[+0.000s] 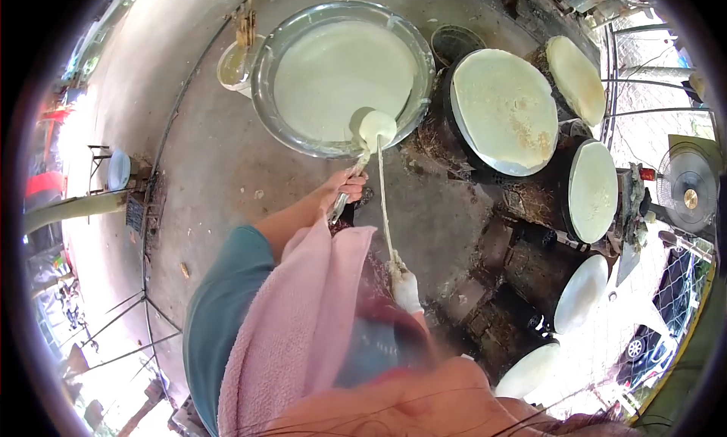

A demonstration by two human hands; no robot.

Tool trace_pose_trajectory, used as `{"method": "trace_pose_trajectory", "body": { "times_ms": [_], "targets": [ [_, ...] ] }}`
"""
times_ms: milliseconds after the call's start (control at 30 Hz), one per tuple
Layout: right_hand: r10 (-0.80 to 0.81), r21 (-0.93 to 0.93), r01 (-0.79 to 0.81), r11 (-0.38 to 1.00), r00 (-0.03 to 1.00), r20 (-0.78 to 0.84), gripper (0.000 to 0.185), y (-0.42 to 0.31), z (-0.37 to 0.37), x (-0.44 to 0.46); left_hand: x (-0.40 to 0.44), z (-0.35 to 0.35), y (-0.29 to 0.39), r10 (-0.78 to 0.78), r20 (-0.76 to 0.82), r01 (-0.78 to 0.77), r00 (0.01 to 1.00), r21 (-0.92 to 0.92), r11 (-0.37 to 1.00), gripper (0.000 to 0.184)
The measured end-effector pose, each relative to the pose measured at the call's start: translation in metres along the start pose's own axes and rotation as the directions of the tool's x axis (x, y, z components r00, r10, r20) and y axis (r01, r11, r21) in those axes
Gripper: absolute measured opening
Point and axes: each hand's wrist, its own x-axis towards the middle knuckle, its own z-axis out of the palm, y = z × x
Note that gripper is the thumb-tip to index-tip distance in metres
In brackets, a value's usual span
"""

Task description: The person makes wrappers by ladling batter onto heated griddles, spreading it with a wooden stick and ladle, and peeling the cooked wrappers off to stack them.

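Observation:
My bare left hand (348,187) grips the thick, batter-coated handle of a ladle (363,163) at the near rim of a wide metal basin. White batter (341,77) fills much of the basin (261,96). My right hand (407,289), in a white glove, is closed round the lower end of a long thin stick (385,202). The stick slants up to the basin rim, where a round, batter-coated head (377,128) shows. This head overlaps the ladle's end, so I cannot tell exactly which tool it belongs to.
Right of the basin, a big round griddle (503,111) bears a pale sheet with browned patches. Several more round griddles, including one at the right (593,191), stand beyond. A fan (687,188) is at the far right. A white bucket (235,64) with sticks stands left of the basin.

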Motion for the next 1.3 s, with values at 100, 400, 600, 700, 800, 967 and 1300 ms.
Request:
{"method": "trace_pose_trajectory", "body": {
  "times_ms": [100, 400, 600, 700, 800, 967, 1300],
  "targets": [
    [-0.117, 0.048, 0.118, 0.992, 0.993, -0.027, 0.034, -0.007, -0.017, -0.032, -0.027, 0.04, -0.021, 0.157, 0.082, -0.141, 0.984, -0.176, 0.974, 0.032],
    [-0.467, 0.508, 0.56, 0.655, 0.828, -0.31, 0.048, -0.061, -0.061, -0.084, -0.166, 0.185, 0.068, 0.485, 0.48, -0.528, 0.731, -0.053, 0.847, 0.033],
    [-0.418, 0.581, 0.555, 0.595, 0.831, -0.367, 0.049, -0.084, -0.102, -0.01, -0.133, 0.186, 0.145, 0.657, 0.084, -0.66, 0.749, 0.025, 0.75, 0.02],
    [-0.322, 0.455, 0.474, 0.754, 0.87, -0.373, 0.052, -0.118, -0.119, -0.018, -0.1, 0.159, 0.187, 0.667, -0.051, -0.636, 0.743, 0.254, 0.729, 0.019],
    [-0.503, 0.224, 0.656, 0.721, 0.717, -0.482, 0.053, -0.131, -0.145, 0.032, -0.097, 0.146, 0.19, 0.748, 0.225, -0.742, 0.624, 0.471, 0.477, 0.03],
    [-0.662, -0.641, 0.311, 0.702, 0.615, -0.427, 0.06, -0.246, -0.145, 0.091, -0.097, 0.177, 0.188, 0.706, 0.003, -0.604, 0.708, 0.521, 0.603, 0.032],
    [-0.587, -0.95, 0.028, 0.312, 0.792, -0.169, 0.045, -0.321, -0.142, 0.232, -0.044, 0.102, 0.159, 0.387, 0.026, -0.388, 0.922, 0.084, 0.918, 0.032]
  ]
}}
